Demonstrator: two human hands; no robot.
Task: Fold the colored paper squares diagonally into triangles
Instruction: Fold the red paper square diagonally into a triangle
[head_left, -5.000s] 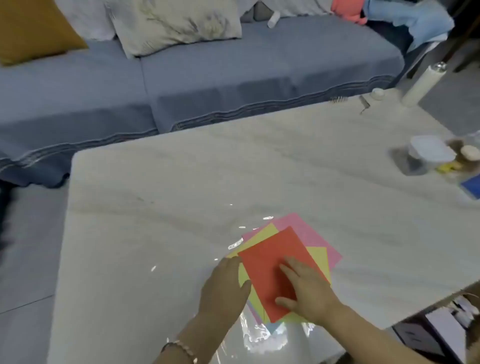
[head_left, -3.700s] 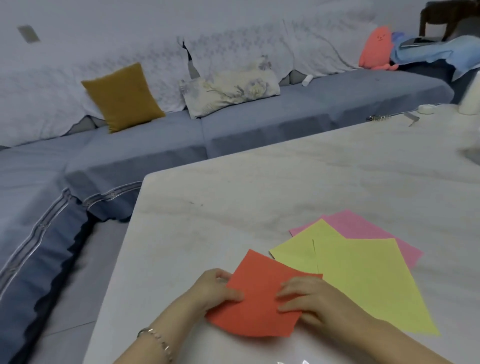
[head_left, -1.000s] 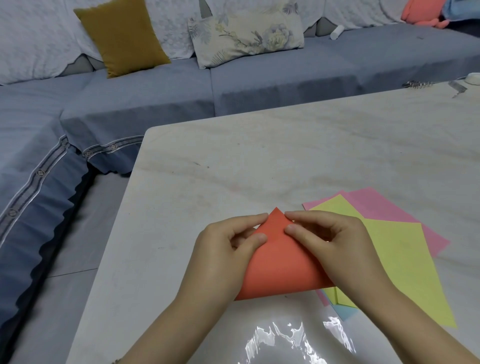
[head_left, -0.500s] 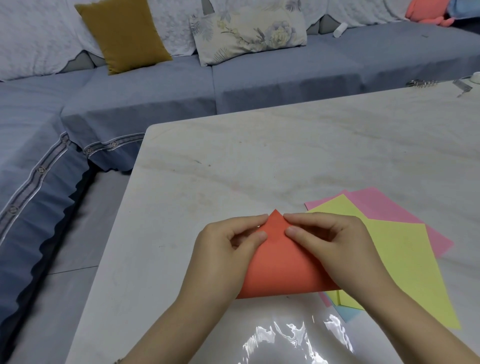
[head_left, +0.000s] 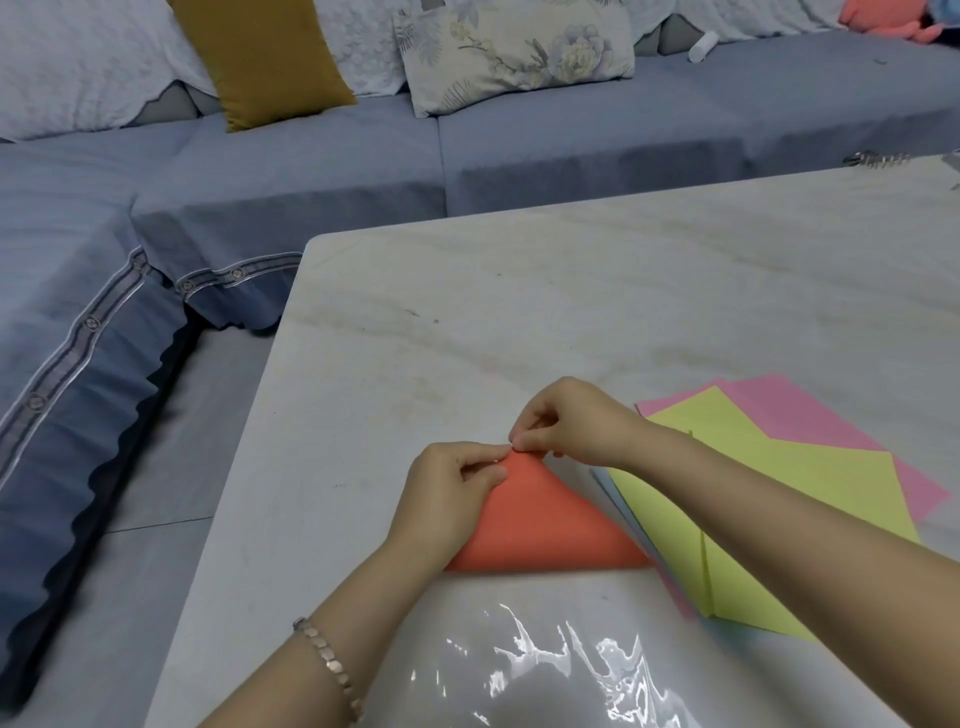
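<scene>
text: none legible | labels: none | brands: none | numbers: none | signs: none

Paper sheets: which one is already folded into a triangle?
The red sheet, pinched at its tip by both hands; the yellow and pink sheets lie flat beside it.

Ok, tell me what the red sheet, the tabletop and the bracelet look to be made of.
Red sheet: thin matte paper, judging by its flat, even colour and the way it bends over into a triangle.
Tabletop: looks like pale marble or a marble-look slab, with faint grey veining and a semi-gloss sheen.
Bracelet: small linked plates with a pinkish metallic shine, probably metal, though plastic cannot be ruled out.
</scene>
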